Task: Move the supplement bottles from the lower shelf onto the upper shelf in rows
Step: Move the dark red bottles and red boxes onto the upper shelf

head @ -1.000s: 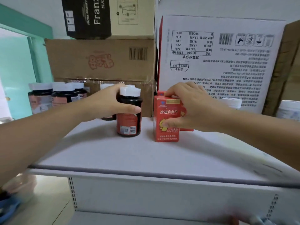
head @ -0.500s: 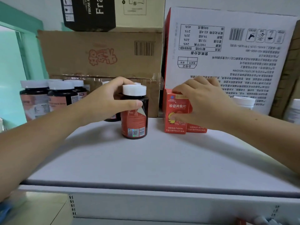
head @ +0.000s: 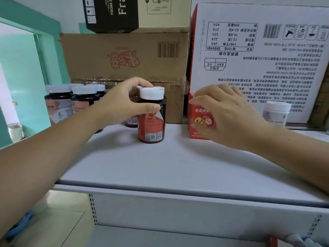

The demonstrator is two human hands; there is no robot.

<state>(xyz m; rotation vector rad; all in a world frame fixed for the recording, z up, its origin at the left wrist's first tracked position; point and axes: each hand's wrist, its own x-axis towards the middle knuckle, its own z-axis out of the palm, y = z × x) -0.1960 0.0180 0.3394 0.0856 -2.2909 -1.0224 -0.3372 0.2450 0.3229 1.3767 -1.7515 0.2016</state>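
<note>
A dark supplement bottle (head: 152,125) with a red label and white cap stands upright on the white upper shelf (head: 160,166). My left hand (head: 121,104) grips it, thumb on its front shoulder and fingers curled behind the cap. A second like bottle (head: 131,121) stands just behind, mostly hidden by that hand. To the right, my right hand (head: 229,113) holds a small red box (head: 197,118), fingers over its top and thumb low on its front. The box stands on the shelf against the big white carton.
Several white-capped dark bottles (head: 81,100) stand at the shelf's back left. A white jar (head: 275,113) is at the back right. A brown cardboard box (head: 124,57), a white printed carton (head: 258,59) and a black box (head: 110,13) wall off the rear. The lower shelf (head: 160,236) shows below.
My right hand has slid the red box back toward the white carton. The left hand has kept hold of the red-labelled bottle, which has shifted slightly back.
</note>
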